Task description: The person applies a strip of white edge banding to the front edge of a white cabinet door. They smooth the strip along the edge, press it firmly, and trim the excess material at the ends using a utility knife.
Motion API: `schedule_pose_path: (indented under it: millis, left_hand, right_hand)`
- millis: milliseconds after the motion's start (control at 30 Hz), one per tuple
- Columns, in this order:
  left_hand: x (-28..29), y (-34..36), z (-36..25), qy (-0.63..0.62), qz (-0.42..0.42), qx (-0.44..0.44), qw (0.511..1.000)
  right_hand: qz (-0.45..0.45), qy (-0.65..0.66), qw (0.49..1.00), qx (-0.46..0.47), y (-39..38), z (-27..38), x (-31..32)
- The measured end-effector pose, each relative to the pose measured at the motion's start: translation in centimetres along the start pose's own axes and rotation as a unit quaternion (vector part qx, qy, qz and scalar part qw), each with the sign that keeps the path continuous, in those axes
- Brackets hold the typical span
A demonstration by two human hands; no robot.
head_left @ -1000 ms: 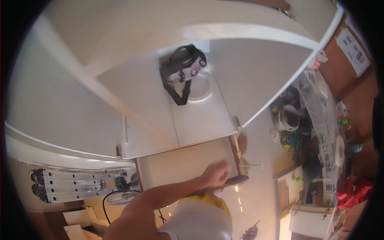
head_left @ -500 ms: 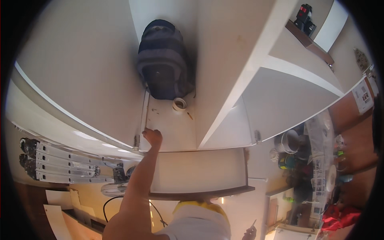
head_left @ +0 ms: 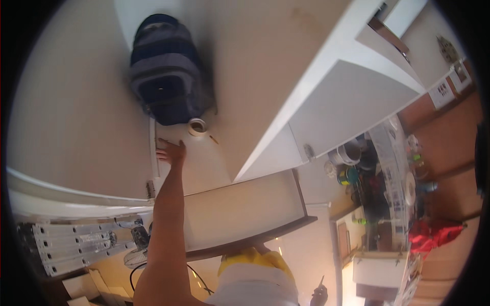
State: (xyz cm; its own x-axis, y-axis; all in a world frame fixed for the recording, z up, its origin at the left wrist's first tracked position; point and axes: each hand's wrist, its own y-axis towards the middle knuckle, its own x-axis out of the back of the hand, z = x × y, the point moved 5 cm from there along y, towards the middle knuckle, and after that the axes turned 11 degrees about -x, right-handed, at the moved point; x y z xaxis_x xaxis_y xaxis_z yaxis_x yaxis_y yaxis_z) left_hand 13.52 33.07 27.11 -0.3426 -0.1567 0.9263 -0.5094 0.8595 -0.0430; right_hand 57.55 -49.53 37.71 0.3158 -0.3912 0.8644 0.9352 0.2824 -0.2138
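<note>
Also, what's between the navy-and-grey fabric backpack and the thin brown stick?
A cream ring-shaped roll lies between them, as the head view shows.

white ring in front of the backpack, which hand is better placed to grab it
Left, most likely. The left hand is inside the cabinet, close to the white ring, its fingers spread and seemingly empty. The right hand is well away near the lower edge, apparently holding a thin tool.

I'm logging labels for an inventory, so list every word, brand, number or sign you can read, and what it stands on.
None can be read.
White paper at right: dark print, too small and blurred.
Backpack: small pale mark on its front, too small to make out.
Roll near the left hand: no lettering visible.
</note>
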Motion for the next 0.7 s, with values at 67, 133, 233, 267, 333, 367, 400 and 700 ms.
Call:
schedule_pose_path:
  millis: [67, 133, 233, 267, 333, 367, 400, 700]
  left_hand:
    - [-0.2, 4.5, 2.7, 0.049, -0.078, -0.025, 0.995]
    - [-1.1, 7.1, 3.9, 0.077, -0.146, -0.089, 0.982]
    - [-3.4, 4.9, 2.6, 0.094, -0.101, -0.121, 0.983]
    - [-3.2, 4.4, 2.2, 0.102, -0.106, -0.146, 0.978]
    - [-1.9, 5.5, 2.0, 0.078, -0.082, -0.142, 0.983]
    - [-1.0, 5.5, 1.7, 0.054, -0.113, -0.169, 0.978]
    - [-0.5, 5.4, 1.7, 0.017, -0.092, -0.176, 0.980]
    - [4.9, -5.3, 3.7, 0.038, -0.209, -0.293, 0.932]
  right_hand:
    - [0.064, 0.075, 0.988, -0.122, -1.4, 1.6, -2.2]
    - [0.050, 0.057, 0.997, -0.033, -0.9, 1.2, -2.7]
    - [0.028, 0.029, 0.997, -0.059, -1.4, 2.2, 0.1]
    - [0.023, 0.030, 0.998, -0.059, -1.9, 2.8, 1.0]
    - [0.031, 0.024, 0.997, -0.064, -2.4, 4.3, 1.4]
    - [0.034, 0.022, 0.997, -0.062, -2.9, 4.5, 1.4]
    - [0.036, 0.019, 0.996, -0.075, -3.3, 3.9, 1.3]
    - [0.035, 0.043, 0.995, -0.077, -2.9, 1.9, 1.3]
